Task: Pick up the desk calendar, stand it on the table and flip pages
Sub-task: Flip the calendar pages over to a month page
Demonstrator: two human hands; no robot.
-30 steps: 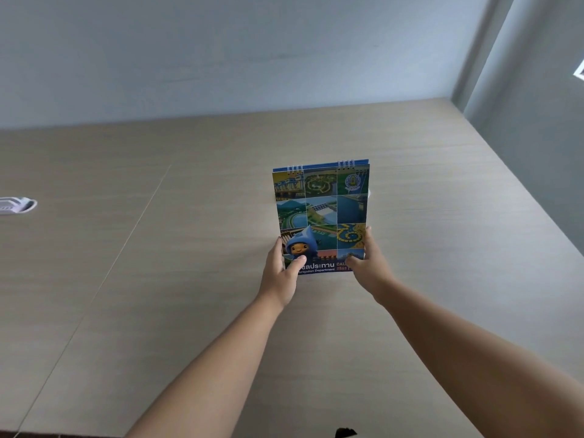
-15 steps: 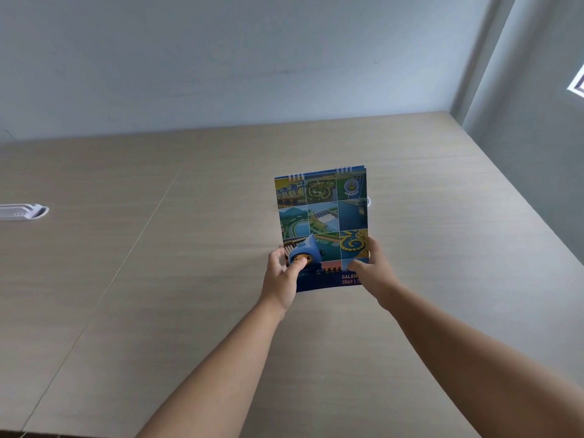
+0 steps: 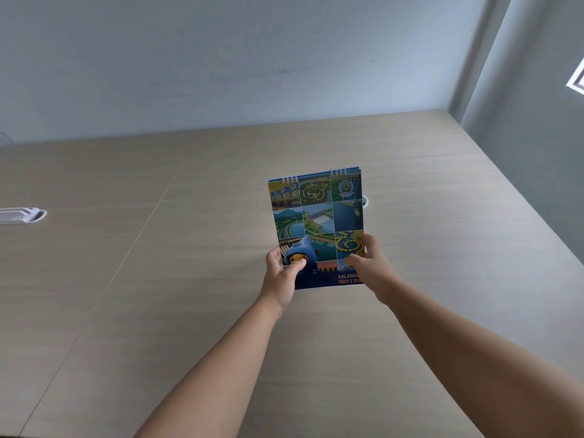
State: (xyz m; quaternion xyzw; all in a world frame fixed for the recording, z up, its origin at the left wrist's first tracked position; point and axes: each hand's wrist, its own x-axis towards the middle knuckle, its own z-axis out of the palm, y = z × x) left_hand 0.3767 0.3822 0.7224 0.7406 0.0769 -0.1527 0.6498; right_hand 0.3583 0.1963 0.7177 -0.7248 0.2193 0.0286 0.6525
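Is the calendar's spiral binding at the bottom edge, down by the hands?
No, the desk calendar has its wire binding along the top edge, while the left hand and right hand grip its lower corners.

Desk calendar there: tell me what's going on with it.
A person holds the desk calendar in both bare hands above a light wooden table. The left hand grips its lower left corner, thumb on the cover's cartoon mascot; the right hand grips the lower right edge. The spiral binding is at the top and the cover faces the camera. Whether its bottom edge touches the table cannot be told. No page is flipped yet. A white object lies far left.
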